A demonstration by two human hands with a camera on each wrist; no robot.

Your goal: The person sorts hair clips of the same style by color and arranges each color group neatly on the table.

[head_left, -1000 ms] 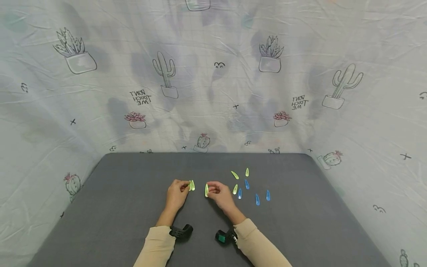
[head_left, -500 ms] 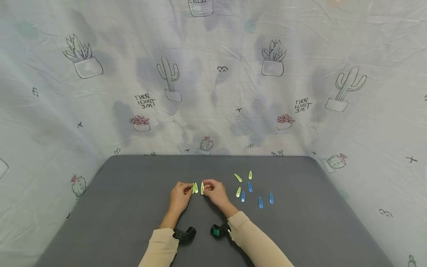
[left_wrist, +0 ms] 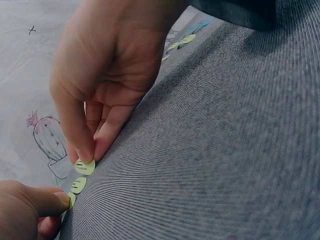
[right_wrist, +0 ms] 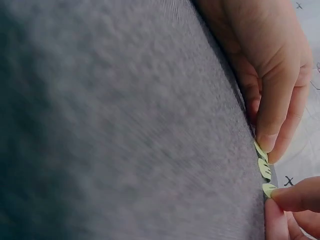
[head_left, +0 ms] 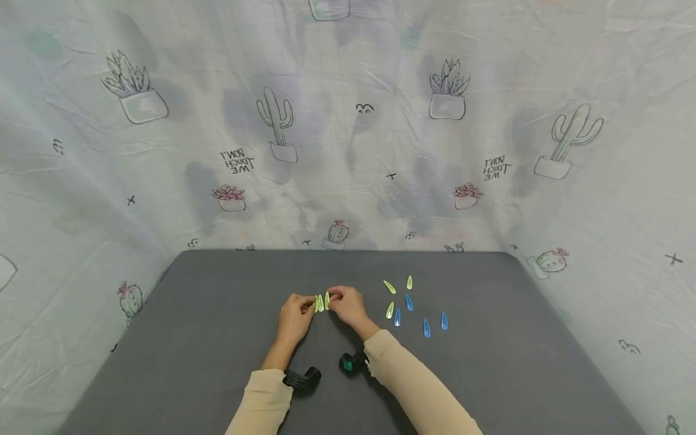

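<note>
Three yellow-green snap hair clips lie side by side near the middle of the grey table. My left hand [head_left: 293,317] pinches the leftmost hair clip [left_wrist: 72,201] at its edge between thumb and index finger. Beside it lies the middle hair clip [head_left: 321,303], with no fingers on it. On the other side, my right hand [head_left: 348,307] pinches the rightmost hair clip [left_wrist: 84,166] between thumb and fingertips, close over the cloth. A narrow gap separates this one from the middle clip [right_wrist: 264,170] in the right wrist view.
To the right lie loose yellow-green hair clips [head_left: 389,310] and several blue hair clips [head_left: 426,327]. The dark grey table [head_left: 217,362] meets a pale curtain [head_left: 348,151] printed with cacti behind and at both sides. Each wrist wears a black camera mount [head_left: 301,379].
My right hand has carried its yellow-green hair clip leftward, up beside the other two. The left hand keeps its grip on the leftmost clip. The head view has shifted slightly.
</note>
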